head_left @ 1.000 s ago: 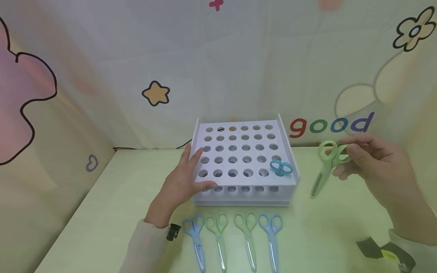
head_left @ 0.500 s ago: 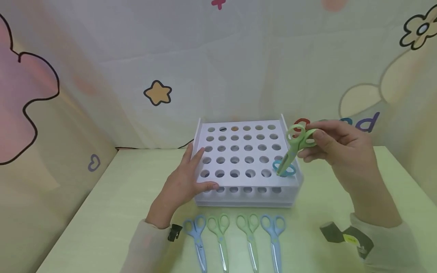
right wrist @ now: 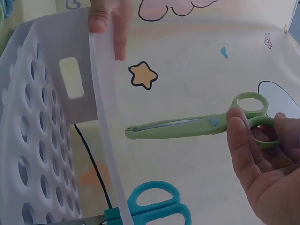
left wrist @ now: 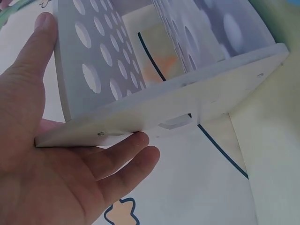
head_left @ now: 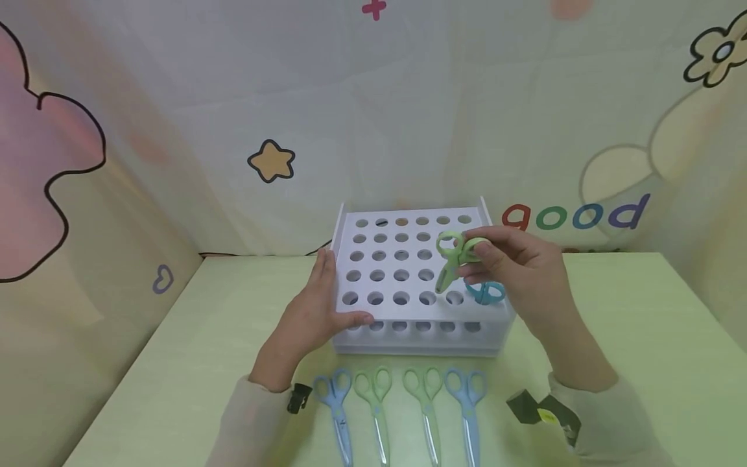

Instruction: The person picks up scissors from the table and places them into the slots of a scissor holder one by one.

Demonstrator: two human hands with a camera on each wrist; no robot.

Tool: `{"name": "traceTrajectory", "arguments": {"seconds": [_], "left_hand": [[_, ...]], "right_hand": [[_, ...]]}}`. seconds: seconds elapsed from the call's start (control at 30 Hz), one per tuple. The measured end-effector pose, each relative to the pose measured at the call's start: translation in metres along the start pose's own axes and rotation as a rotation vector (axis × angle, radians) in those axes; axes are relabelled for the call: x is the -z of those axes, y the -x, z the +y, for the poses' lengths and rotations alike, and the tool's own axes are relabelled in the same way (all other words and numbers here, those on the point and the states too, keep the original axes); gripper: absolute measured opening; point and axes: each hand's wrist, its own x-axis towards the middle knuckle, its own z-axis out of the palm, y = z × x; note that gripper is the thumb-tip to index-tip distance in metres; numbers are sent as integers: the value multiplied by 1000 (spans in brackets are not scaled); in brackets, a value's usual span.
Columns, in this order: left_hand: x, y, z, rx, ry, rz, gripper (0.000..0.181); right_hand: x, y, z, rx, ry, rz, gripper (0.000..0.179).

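My left hand (head_left: 303, 324) grips the left side of a white rack (head_left: 388, 287) with rows of round holes. The thumb lies along the top plate's front edge, and the fingers are against the side panel (left wrist: 178, 96). Over the rack's right part, my right hand (head_left: 525, 279) pinches green scissors (head_left: 448, 275) by one handle loop, blades downward. In the right wrist view, the scissors' blunt tip (right wrist: 131, 132) is close above the top plate. Teal scissors (head_left: 495, 294) stand in the front right hole, handles above the plate.
In front of the rack lie blue scissors (head_left: 340, 415), two green scissors (head_left: 376, 415) (head_left: 428, 415) and more blue scissors (head_left: 468, 415) in a row, handles toward the rack. A printed cloth (head_left: 408, 117) hangs behind the pale table (head_left: 192, 337).
My right hand has carried the green scissors left, from beside the rack to over its top plate. My left hand stays at the rack, its fingers drawn closer to the side.
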Motion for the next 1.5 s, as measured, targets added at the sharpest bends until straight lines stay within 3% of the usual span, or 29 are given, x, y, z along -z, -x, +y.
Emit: {"name": "traceTrajectory", "arguments": {"seconds": [0.33,0.77,1.17,1.5], "left_hand": [[-1,-1,-1,-24,43,34,128],[0,1,-1,-22,21,19,130],[1,0,0,-10,15,5,131],[2,-1,2,5,11,-5,131]], "right_hand": [[-9,0,8,-14,24,-27,21],[-14,2,13,-68,115,-70,22],[-16,1,14,-224,313,-57,22],[-19,1,16,-323,436,-106,21]]}}
